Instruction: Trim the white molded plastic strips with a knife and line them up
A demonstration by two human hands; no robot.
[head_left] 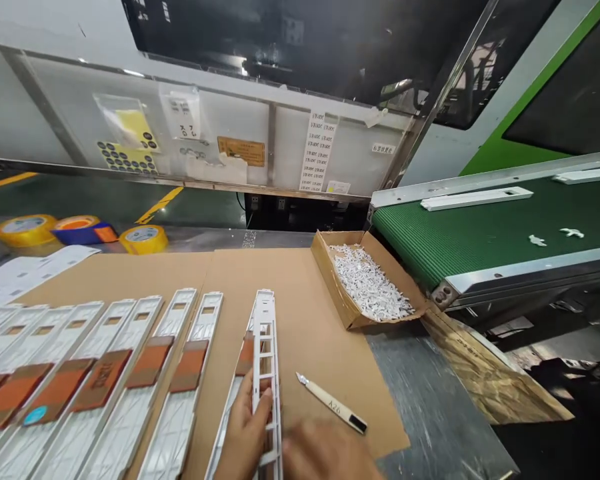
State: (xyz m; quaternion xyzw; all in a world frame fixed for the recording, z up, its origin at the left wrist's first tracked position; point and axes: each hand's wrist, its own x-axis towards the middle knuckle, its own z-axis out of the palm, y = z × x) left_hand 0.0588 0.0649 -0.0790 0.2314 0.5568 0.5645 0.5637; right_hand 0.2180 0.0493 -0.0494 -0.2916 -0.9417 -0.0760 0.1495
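My left hand [245, 427] is closed around a long white plastic frame [265, 353] with ladder-like openings, tilted up on its edge. Close behind it lies a white plastic tray with a brown block [245, 355] across it. At the bottom edge, my right hand [330, 453] is smeared by motion beside the frame, and its fingers cannot be made out. A craft knife [333, 403] marked "A26" rests on the cardboard [300, 300] just above my right hand. To the left, several similar white trays [167, 427] stand in a row with reddish-brown blocks [150, 362] across them.
A cardboard box [330, 293] of small white plastic scraps [370, 280] sits at the table's far right. Beyond it runs a green conveyor belt [470, 233] carrying a white strip [475, 199]. Tape rolls [143, 240] are at the back left; brown paper [495, 373] hangs under the conveyor.
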